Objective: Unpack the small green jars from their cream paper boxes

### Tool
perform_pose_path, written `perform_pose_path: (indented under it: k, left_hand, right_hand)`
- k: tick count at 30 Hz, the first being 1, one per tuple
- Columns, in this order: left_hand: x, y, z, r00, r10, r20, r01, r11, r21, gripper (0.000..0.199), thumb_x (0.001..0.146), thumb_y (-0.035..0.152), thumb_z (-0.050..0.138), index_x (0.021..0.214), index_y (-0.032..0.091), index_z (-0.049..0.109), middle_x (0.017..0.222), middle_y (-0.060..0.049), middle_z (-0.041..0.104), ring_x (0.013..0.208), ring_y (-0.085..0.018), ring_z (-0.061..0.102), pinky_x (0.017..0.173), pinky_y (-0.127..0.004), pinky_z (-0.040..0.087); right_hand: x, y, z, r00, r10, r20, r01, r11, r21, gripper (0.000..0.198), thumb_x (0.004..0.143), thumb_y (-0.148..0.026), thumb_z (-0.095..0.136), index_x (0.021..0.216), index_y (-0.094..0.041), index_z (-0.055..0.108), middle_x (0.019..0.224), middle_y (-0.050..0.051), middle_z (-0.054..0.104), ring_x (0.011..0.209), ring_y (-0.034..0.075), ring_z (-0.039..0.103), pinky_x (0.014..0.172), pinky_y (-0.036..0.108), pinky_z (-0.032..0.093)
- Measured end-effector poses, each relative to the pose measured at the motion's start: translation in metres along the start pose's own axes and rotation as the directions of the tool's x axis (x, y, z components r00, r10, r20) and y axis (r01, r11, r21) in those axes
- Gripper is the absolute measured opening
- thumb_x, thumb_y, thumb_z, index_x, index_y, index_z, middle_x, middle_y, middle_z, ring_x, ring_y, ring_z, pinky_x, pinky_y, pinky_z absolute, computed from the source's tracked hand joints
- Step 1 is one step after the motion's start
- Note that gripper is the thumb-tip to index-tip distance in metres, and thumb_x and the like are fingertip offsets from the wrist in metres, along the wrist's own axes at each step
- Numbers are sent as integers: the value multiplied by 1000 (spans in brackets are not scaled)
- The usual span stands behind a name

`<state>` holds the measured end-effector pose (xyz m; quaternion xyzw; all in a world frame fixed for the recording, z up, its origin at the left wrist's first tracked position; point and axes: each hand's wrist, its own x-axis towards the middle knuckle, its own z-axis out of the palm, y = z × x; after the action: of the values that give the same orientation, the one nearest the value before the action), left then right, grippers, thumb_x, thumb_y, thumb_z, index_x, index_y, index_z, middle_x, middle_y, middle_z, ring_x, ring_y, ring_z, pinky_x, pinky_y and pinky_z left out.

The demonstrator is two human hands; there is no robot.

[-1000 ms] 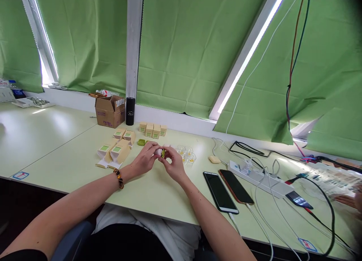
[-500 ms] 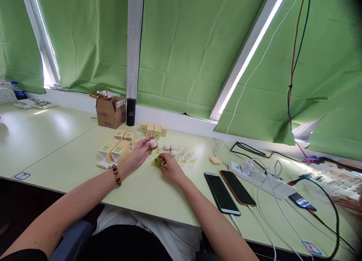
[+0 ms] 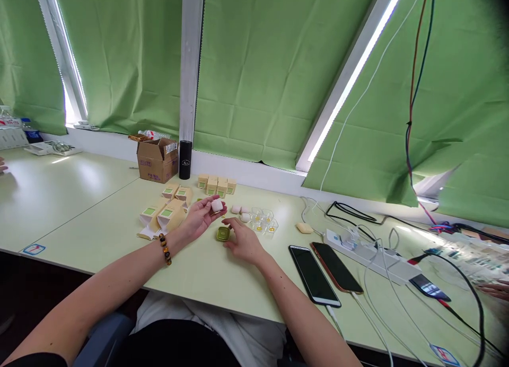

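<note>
My left hand (image 3: 199, 217) is raised over the table and grips a small pale pink rounded block (image 3: 217, 205) at its fingertips. On the table just below sits a small olive-green square cup (image 3: 222, 234), its open top up. My right hand (image 3: 243, 241) is right beside this cup, thumb and fingers apart, with nothing held. Whether a fingertip still touches the cup's edge is hard to see. Behind my hands lie several more pinkish blocks (image 3: 236, 209). Next to them stand several clear cups (image 3: 267, 218) with yellow spots at the bottom.
Larger cream cartons (image 3: 169, 214) lie left of my hands; small cream boxes (image 3: 212, 185) stand behind. Farther back are a cardboard box (image 3: 157, 168) and a black tumbler (image 3: 185, 160). Two phones (image 3: 314, 277), a power strip (image 3: 374, 255) and loose cables fill the right side.
My right hand has set the green cup down on the table, let go of it and spread its fingers. My left hand still holds the pink block, now turned more toward me.
</note>
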<state>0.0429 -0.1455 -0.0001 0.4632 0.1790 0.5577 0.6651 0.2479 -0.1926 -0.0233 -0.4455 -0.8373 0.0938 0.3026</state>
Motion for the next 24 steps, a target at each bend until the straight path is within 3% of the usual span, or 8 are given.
perform_pose_path:
  k: [4,9,15,21,24]
  left_hand:
    - [-4,1,3,998,-11,68,7,998,63,34,101,34,61,131,17,62,121,-14,74,116,-24,73,111,-48,54]
    - [-11,5,11,979,-120,165,128,991,-38,42,95,36,72,130,14,64,115,-15,76,103,-25,76,105,-49,57]
    - [-16,2,19,950,-186,252,210,975,-70,42,93,38,77,126,14,68,114,-16,75,96,-22,75,85,-34,62]
    - [-18,-6,20,938,-244,247,250,968,9,41,94,43,74,124,16,69,113,-15,76,94,-22,75,82,-32,61]
    - [-18,-8,21,927,-294,232,296,955,30,34,91,36,78,117,16,70,106,-13,77,90,-22,76,81,-31,60]
  right_hand:
    - [-1,-8,-9,977,-54,-206,45,998,-49,47,87,-22,71,131,-27,55,129,11,65,119,31,61,96,51,56]
    - [-1,-15,-13,861,-176,-478,188,982,-22,47,92,-22,65,137,-27,52,130,14,63,125,34,57,104,57,52]
    - [0,-22,-8,820,-309,-482,319,946,-62,44,94,-17,61,136,-30,53,128,12,66,125,33,59,107,59,50]
    - [2,-20,-5,771,-338,-540,344,934,-95,42,95,-16,61,135,-28,56,121,10,70,116,31,61,99,55,54]
    - [2,-19,-5,782,-330,-528,336,938,-88,42,96,-18,63,136,-27,57,121,10,71,112,29,61,98,52,54]
